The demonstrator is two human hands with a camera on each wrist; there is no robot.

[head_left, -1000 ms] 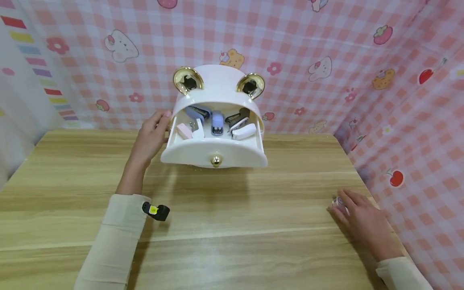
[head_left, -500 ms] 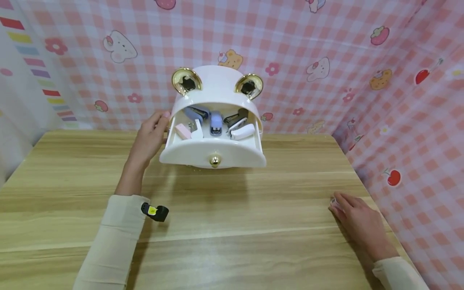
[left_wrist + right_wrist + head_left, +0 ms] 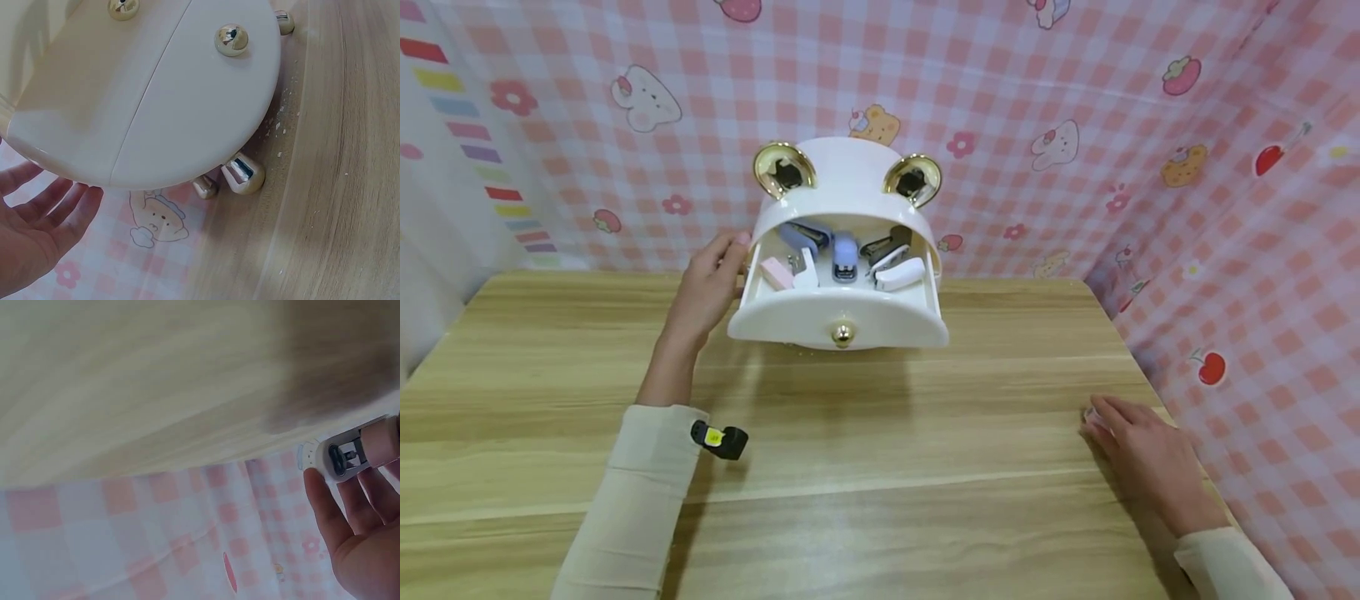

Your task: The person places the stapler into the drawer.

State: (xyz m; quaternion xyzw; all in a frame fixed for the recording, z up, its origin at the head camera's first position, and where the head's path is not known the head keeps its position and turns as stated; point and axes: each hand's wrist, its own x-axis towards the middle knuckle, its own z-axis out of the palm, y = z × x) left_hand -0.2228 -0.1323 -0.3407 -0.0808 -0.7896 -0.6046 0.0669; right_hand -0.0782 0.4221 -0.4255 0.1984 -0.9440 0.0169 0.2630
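A white two-drawer desk organizer (image 3: pixel 850 179) with gold-rimmed round ears stands at the back of the table, its upper drawer (image 3: pixel 840 317) pulled out. Inside are a blue mini stapler (image 3: pixel 846 250), a white stapler (image 3: pixel 901 273), a dark stapler (image 3: pixel 891 242), a slate-blue stapler (image 3: pixel 801 239) and a pink-and-white piece (image 3: pixel 778 273). My left hand (image 3: pixel 706 283) touches the organizer's left side with extended fingers (image 3: pixel 78 209). Far right, my right hand (image 3: pixel 1153 467) pinches a small grey-and-pink stapler-like tool (image 3: pixel 353 453) with a dark ring; fingers mostly cover it in the head view.
Pink checked cloth (image 3: pixel 1000 92) hangs behind and to the right of the wooden table (image 3: pixel 850 517). A black wrist camera (image 3: pixel 721 439) sits on the left cuff. Gold feet (image 3: pixel 244 175) hold up the organizer, and small pale crumbs (image 3: pixel 279 128) lie beside it.
My right fingers have closed further over the small tool, hiding its round mark. The left hand stays at the organizer, and the view shifts slightly.
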